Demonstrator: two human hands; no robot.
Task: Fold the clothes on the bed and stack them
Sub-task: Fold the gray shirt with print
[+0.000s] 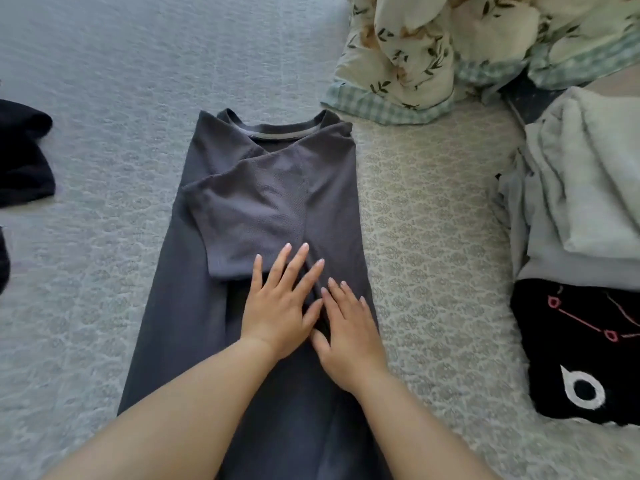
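Head view: a dark grey T-shirt (273,202) lies lengthwise on the bed (104,98), both sides and sleeves folded inward into 1 narrow strip. Left hand (280,306) and right hand (349,337) press flat on it, fingers straight, side by side, likely smoothing the overlap. Folded clothes (581,202) stack at right.

No readable text, labels, brands or numbers; the black garment (585,351) at right carries only a pink line-and-circle drawing and a white ring shape, not lettering
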